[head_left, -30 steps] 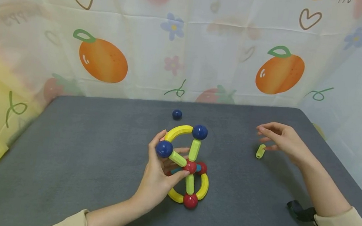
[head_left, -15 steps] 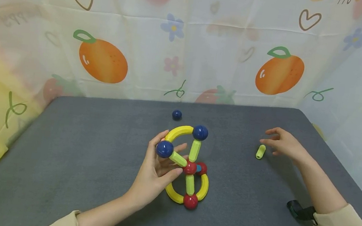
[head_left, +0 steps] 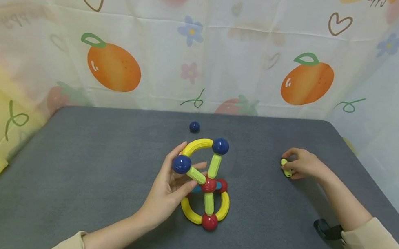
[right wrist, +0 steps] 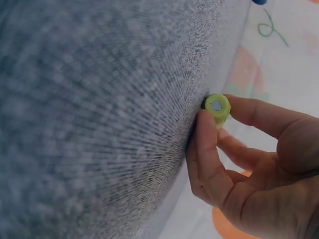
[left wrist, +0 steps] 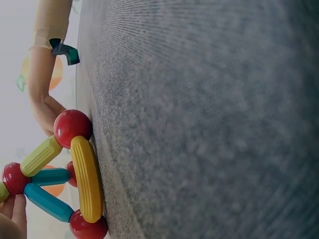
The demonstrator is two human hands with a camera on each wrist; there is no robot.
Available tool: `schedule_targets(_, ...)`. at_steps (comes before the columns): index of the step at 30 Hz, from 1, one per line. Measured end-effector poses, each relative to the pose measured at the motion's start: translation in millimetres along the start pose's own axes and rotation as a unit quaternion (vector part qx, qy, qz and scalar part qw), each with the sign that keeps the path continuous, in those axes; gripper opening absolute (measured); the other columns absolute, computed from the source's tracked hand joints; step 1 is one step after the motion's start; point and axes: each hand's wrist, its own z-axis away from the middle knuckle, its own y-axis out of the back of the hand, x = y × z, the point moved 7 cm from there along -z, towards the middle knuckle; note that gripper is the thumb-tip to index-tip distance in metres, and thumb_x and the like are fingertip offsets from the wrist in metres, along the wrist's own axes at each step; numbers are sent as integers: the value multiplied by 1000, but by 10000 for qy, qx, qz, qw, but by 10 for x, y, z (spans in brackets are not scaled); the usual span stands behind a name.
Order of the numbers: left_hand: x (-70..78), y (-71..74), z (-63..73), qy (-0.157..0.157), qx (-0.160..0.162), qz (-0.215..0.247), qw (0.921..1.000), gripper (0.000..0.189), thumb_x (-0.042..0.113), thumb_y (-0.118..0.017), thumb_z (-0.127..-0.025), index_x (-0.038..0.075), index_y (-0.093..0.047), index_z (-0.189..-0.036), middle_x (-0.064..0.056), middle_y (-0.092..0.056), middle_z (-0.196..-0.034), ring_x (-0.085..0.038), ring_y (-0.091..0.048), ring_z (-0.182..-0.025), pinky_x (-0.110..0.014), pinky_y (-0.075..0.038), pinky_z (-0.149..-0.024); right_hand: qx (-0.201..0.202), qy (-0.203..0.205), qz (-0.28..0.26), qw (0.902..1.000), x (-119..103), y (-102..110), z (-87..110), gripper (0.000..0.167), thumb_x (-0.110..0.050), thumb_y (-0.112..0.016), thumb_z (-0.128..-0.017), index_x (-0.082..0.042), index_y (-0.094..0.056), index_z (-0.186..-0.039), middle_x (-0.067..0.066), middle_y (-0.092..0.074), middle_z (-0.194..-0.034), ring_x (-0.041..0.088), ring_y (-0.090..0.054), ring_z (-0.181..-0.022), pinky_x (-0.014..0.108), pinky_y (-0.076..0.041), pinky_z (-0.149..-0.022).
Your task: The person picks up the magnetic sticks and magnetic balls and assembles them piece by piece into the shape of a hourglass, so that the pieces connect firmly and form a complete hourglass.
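Near the table's middle stands a magnetic ball-and-stick frame, with a red center ball (head_left: pixel 209 184), green and blue rods, and curved yellow rods. Two blue balls, one of them the upper blue ball (head_left: pixel 221 146), top it, and red balls sit at its base. My left hand (head_left: pixel 164 192) grips this frame from the left, thumb beside the center ball and fingers behind. On the right side of the table, my right hand (head_left: pixel 305 164) pinches a short yellow-green magnetic rod (right wrist: pixel 217 105) between thumb and fingers, close to the table surface.
A loose blue ball (head_left: pixel 194 127) lies behind the frame toward the table's far edge. Beyond the dark grey table (head_left: pixel 98 170) hangs a fruit-printed cloth (head_left: pixel 228 62) at the back and sides. A black strap (head_left: pixel 327 230) hangs at the right wrist.
My right hand has come down onto the yellow-green rod, now pinching and slightly turning it. My left hand keeps its grip on the frame, its thumb shifted slightly left from the center ball.
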Motion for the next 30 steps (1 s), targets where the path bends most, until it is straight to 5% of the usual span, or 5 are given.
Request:
schedule_targets(7,-8,11,3,-13,1,21,10000,80,1,-60,-95,29,-16,-156,-21,-61,-137,-26,-63,-124,-21,-53,-98,667,504,-29,9965,-249,5,74,47,-20,-59,-94,6,-53,-133,21,-64,-110,15,-70,-80,34,-61,-73)
schedule_targets(13,-11,10,-8,4,-25,72,10000,80,2,-61,-95,28,-17,-156,-22,-62,-134,-12,-66,-119,-21,-53,-97,1568,1340,-356,9778,-685,3,296,36,-21,-62,-97,-6,-57,-129,15,-65,-109,8,-65,-85,30,-59,-73)
schedule_targets(19,-11,10,-20,7,-5,89,10000,79,1,-61,-95,28,-18,-155,-23,-64,-132,-10,-68,-114,-21,-53,-97,2266,2627,-1279,9291,-1120,-79,576,29,-10,-66,-94,-5,-58,-122,1,-63,-107,1,-62,-88,19,-57,-74)
schedule_targets(25,-24,14,-19,81,47,53,9999,80,0,-61,-94,30,-18,-155,-21,-65,-131,-8,-68,-112,-21,-53,-97,1916,3944,-2344,8676,-1425,-226,807,28,4,-64,-91,6,-53,-116,-2,-66,-109,5,-66,-94,19,-59,-75)
schedule_targets(30,-25,11,-16,67,69,12,10000,79,1,-61,-95,29,-18,-155,-21,-65,-130,-8,-69,-111,-21,-54,-96,1591,4399,-2308,8532,-1583,-435,907,28,5,-69,-88,2,-55,-112,-5,-65,-105,6,-68,-93,22,-60,-75)
